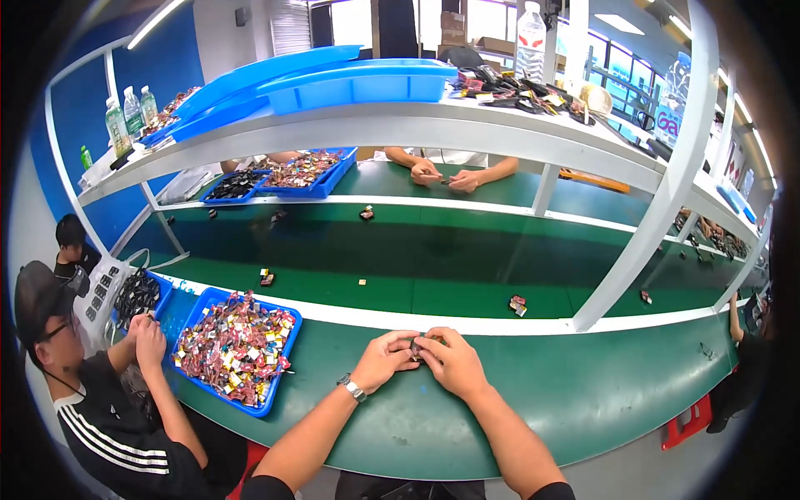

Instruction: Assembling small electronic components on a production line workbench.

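Note:
In front of me, over the green tabletop (pixel 367 433), both my hands come together at a small dark piece (pixel 415 348). My left hand (pixel 382 360), with a metal-banded watch (pixel 354 388) on its wrist, pinches the piece from the left. Fingers of my right hand (pixel 452 362) close on it from the other side. Most of the piece is hidden by the fingertips, so its kind cannot be made out. To the left of my left hand stands a blue tray (pixel 271 393) heaped with small red, yellow, white and dark pieces (pixel 229 350).
A white rail (pixel 375 320) divides my table from a green conveyor belt (pixel 442 296) carrying scattered small pieces (pixel 517 305). A white post (pixel 637 233) rises at right, under a shelf with blue trays (pixel 358 88). A co-worker (pixel 125 417) sits close at left; another's hands (pixel 446 177) work opposite.

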Demonstrator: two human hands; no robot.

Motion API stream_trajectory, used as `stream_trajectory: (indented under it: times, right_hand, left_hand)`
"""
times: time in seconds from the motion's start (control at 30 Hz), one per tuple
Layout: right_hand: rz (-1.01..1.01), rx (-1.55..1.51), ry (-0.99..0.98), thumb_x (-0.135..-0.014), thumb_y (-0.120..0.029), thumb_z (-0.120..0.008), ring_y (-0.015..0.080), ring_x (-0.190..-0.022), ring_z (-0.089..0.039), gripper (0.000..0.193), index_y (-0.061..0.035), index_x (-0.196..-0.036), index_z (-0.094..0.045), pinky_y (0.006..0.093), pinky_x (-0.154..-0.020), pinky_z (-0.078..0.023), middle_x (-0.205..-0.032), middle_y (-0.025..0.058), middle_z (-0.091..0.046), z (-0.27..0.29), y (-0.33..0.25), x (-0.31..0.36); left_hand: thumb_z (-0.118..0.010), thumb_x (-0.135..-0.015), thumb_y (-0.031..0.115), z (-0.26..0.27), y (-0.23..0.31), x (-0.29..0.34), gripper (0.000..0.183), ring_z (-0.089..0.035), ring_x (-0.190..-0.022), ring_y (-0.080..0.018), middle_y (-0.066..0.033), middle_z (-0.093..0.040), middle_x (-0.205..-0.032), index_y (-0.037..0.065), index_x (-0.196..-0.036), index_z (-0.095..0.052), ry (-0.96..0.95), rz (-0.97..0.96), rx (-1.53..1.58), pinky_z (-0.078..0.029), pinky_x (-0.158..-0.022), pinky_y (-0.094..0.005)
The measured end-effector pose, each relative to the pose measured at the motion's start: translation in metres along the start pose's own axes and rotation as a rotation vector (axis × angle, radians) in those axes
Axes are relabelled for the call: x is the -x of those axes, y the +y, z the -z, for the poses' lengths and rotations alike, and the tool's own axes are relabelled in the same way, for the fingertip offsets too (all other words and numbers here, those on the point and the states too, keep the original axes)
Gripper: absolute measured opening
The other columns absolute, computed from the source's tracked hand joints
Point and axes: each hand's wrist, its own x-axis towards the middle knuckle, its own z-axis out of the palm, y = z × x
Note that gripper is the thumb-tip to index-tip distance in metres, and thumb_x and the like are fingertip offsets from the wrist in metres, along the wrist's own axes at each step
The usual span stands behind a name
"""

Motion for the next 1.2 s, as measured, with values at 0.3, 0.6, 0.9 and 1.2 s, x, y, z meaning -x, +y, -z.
stream_trajectory:
  times: [0.3, 0.6, 0.9, 1.2]
  right_hand:
    - [0.120, 0.111, -0.034, -0.077, -0.006, -0.071, 0.0260, -0.092, -0.061, 0.019, -0.0113, -0.094, -0.067, 0.0358, -0.077, -0.053, -0.108, 0.0067, -0.060, -0.004, 0.007, -0.007]
    - [0.125, 0.030, -0.116, -0.077, -0.007, -0.071, 0.0302, -0.105, -0.056, 0.019, -0.0098, -0.095, -0.066, 0.0388, -0.088, -0.049, -0.114, 0.0089, -0.058, -0.003, 0.009, 0.000]
    - [-0.072, -0.058, -0.104, -0.079, -0.010, -0.071, 0.0273, -0.111, -0.054, 0.012, -0.0087, -0.091, -0.069, 0.0366, -0.090, -0.050, -0.118, 0.0075, -0.058, -0.005, 0.009, 0.005]
    - [-0.072, -0.168, -0.183, -0.082, -0.010, -0.069, 0.0279, -0.115, -0.052, 0.012, -0.0089, -0.094, -0.069, 0.0381, -0.096, -0.046, -0.121, 0.0085, -0.056, 0.005, 0.010, 0.002]
  left_hand:
    - [-0.048, -0.093, -0.006, 0.008, -0.007, -0.009, 0.036, -0.062, -0.105, -0.0196, -0.0134, -0.060, -0.120, -0.001, -0.128, -0.047, -0.040, -0.037, 0.028, -0.056, -0.091, -0.0339]
    - [-0.051, -0.091, -0.006, 0.006, -0.005, -0.004, 0.041, -0.060, -0.110, -0.0203, -0.0142, -0.059, -0.123, -0.002, -0.131, -0.047, -0.056, -0.026, -0.009, -0.054, -0.093, -0.0334]
    - [-0.053, -0.091, -0.004, 0.012, -0.011, -0.007, 0.039, -0.060, -0.111, -0.0209, -0.0148, -0.058, -0.122, -0.002, -0.129, -0.047, -0.190, -0.085, -0.061, -0.052, -0.096, -0.0355]
    - [-0.046, -0.094, -0.005, 0.008, -0.003, -0.009, 0.034, -0.061, -0.109, -0.0200, -0.0124, -0.059, -0.121, 0.000, -0.128, -0.047, -0.158, -0.037, -0.047, -0.054, -0.095, -0.0353]
